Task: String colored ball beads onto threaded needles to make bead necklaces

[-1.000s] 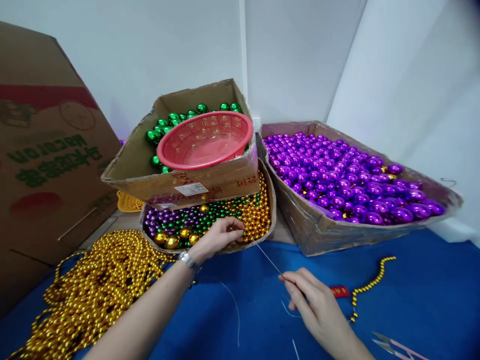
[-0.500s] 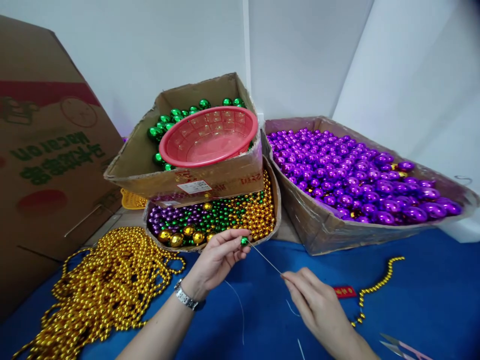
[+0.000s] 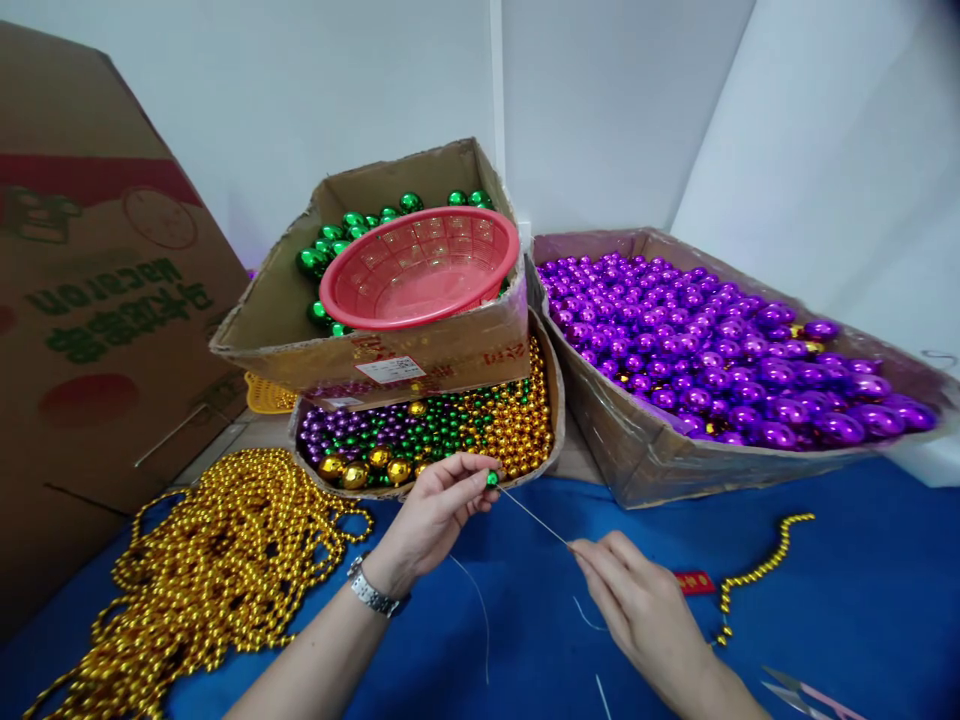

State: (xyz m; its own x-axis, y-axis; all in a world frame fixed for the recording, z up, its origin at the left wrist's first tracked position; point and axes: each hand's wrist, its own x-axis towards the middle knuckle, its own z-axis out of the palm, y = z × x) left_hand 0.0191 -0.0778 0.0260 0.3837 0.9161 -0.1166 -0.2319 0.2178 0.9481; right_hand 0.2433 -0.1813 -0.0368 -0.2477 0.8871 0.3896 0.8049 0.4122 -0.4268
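Note:
My left hand (image 3: 435,510) pinches a small green bead (image 3: 492,479) just in front of a low cardboard tray (image 3: 553,400) of mixed purple, green and gold beads. The bead sits at the tip of a thin needle (image 3: 534,515) that my right hand (image 3: 634,600) pinches at its other end. White thread (image 3: 480,610) trails from the needle over the blue cloth (image 3: 825,620). A watch is on my left wrist.
A box of green balls (image 3: 360,330) with a red basket (image 3: 420,265) rests on the tray. A box of purple balls (image 3: 720,340) stands right. Gold bead strings (image 3: 210,570) pile at left, a short gold strand (image 3: 757,575) and scissors (image 3: 802,695) at right. A big carton (image 3: 90,300) stands left.
My left hand lifted out of the bead tray with a green bead and brought it to the needle tip. My right hand stayed put holding the needle.

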